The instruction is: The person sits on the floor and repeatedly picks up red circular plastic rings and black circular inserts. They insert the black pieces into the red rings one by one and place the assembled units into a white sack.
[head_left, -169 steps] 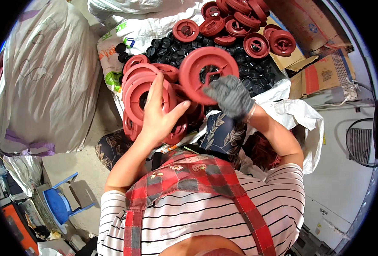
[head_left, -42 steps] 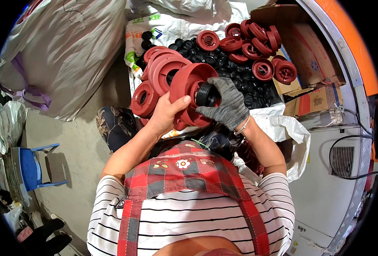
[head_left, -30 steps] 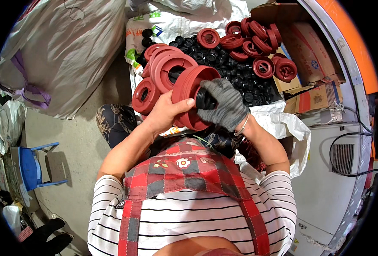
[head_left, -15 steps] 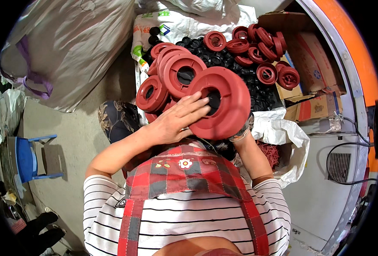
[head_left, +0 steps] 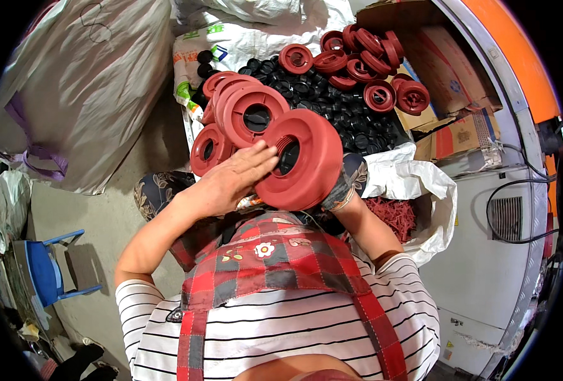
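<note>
A thick red plastic ring (head_left: 313, 149) is held up in front of my apron, with threads showing inside its round hole. My right hand (head_left: 339, 192), in a dark glove, grips its right edge from below; the ring hides most of those fingers. The bare left hand (head_left: 234, 178) lies flat along the ring's left side, fingers stretched out and tips by the hole. Just beyond is a leaning stack of similar red rings (head_left: 248, 108), with another ring (head_left: 206, 151) to its left.
Many small black caps (head_left: 339, 101) fill a bin ahead, and more red rings (head_left: 364, 54) lie piled on them. A white sack (head_left: 440, 203) of red scraps (head_left: 393, 216) stands at right, beside a pale machine cabinet (head_left: 485, 260). A blue chair (head_left: 43, 273) is at left.
The ring has been turned over or tilted: its ribbed face with dark centre is replaced by a smooth face and threaded hole. The whole view has shifted slightly.
</note>
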A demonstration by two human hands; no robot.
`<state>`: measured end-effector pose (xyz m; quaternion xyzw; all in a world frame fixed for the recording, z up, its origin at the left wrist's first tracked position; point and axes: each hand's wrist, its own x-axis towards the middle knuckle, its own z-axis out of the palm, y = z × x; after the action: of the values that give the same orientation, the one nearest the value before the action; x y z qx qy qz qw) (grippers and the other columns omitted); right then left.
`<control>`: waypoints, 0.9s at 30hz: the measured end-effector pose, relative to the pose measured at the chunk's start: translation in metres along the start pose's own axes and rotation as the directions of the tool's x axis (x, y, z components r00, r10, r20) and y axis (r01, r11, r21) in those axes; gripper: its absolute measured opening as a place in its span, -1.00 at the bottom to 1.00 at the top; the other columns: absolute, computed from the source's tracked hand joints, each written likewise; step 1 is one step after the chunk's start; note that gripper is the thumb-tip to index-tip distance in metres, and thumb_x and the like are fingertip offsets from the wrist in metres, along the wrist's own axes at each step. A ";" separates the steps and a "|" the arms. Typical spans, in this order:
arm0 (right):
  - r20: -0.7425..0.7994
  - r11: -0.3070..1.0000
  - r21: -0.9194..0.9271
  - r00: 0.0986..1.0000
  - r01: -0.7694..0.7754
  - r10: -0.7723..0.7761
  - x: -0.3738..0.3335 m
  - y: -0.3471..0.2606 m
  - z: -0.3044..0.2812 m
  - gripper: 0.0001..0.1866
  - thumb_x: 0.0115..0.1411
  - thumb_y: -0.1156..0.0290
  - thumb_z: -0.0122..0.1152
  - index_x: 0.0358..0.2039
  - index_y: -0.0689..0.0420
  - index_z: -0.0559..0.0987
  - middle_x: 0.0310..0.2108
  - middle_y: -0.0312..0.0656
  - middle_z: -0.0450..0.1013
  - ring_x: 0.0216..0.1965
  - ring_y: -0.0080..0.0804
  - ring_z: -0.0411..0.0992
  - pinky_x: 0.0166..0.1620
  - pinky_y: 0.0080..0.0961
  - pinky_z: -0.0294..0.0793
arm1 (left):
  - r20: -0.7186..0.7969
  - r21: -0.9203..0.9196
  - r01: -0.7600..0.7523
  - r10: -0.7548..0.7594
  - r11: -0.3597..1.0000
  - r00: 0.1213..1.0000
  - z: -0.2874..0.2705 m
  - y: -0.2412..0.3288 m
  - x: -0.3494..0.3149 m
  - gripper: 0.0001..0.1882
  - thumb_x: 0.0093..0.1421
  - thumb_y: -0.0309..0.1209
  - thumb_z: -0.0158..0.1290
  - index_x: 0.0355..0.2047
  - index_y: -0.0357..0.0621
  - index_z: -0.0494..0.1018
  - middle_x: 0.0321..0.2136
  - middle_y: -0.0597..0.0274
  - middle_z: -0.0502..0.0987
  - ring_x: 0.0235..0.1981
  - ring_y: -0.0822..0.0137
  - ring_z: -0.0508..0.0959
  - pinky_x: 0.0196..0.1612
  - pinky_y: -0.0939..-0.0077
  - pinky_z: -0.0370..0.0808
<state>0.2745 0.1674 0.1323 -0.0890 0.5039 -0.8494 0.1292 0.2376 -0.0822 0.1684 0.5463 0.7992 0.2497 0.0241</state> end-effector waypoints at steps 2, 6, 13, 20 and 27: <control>-0.060 0.950 0.265 0.981 -0.163 0.185 -0.002 -0.002 -0.001 -0.55 0.25 0.35 0.04 0.14 0.14 0.27 0.08 -0.12 0.32 -0.04 -0.29 0.41 0.07 -0.38 0.40 | -0.039 -0.470 0.122 -0.158 0.874 0.987 -0.001 0.020 -0.002 -0.27 0.10 -0.45 0.09 0.25 -0.22 0.04 0.25 -0.01 0.10 0.30 0.07 0.06 0.29 0.23 0.04; 0.090 0.949 0.280 0.989 -0.142 0.121 0.003 0.030 -0.031 -0.56 0.28 0.39 -0.04 0.16 0.12 0.24 0.09 -0.16 0.30 0.07 -0.38 0.30 0.13 -0.44 0.31 | -0.048 -0.292 0.023 -0.039 0.956 0.998 0.014 0.012 0.001 -0.21 0.08 -0.38 0.13 0.26 -0.20 0.01 0.25 -0.06 0.08 0.29 0.05 0.06 0.29 0.21 0.05; -0.005 0.988 -0.116 0.995 -0.099 0.099 -0.009 0.029 -0.019 -0.56 0.31 0.39 -0.12 0.18 0.19 0.20 0.09 -0.17 0.26 0.09 -0.43 0.25 0.17 -0.45 0.24 | -0.054 -0.473 0.051 -0.086 0.880 0.995 0.014 0.020 -0.003 -0.32 0.15 -0.40 0.05 0.24 -0.24 0.05 0.22 -0.08 0.13 0.27 0.02 0.10 0.29 0.23 0.08; -0.099 0.968 -0.197 0.985 -0.157 0.140 -0.010 0.009 -0.018 -0.54 0.26 0.39 -0.01 0.15 0.19 0.24 0.08 -0.21 0.30 0.06 -0.39 0.29 0.12 -0.42 0.30 | -0.320 -0.100 0.020 -0.051 0.995 0.946 0.013 -0.046 -0.010 -0.44 0.02 -0.55 0.11 0.09 -0.13 0.33 0.13 0.08 0.31 0.24 0.09 0.19 0.24 0.22 0.18; -0.171 0.235 -0.969 0.902 -0.080 -0.396 0.049 -0.019 0.034 -0.31 -0.05 0.32 0.36 0.07 0.30 0.30 -0.02 0.09 0.33 0.04 -0.04 0.31 0.10 -0.28 0.32 | -0.169 -0.896 0.338 -0.926 0.287 0.338 0.040 -0.197 -0.003 -0.35 0.26 -0.01 -0.10 0.13 -0.34 0.24 -0.04 0.04 0.45 -0.02 0.28 0.43 0.03 0.42 0.34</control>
<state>0.2354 0.1329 0.1664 -0.0329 0.9175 -0.3700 -0.1425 0.0814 -0.1245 0.0486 -0.0654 0.7208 0.6880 0.0531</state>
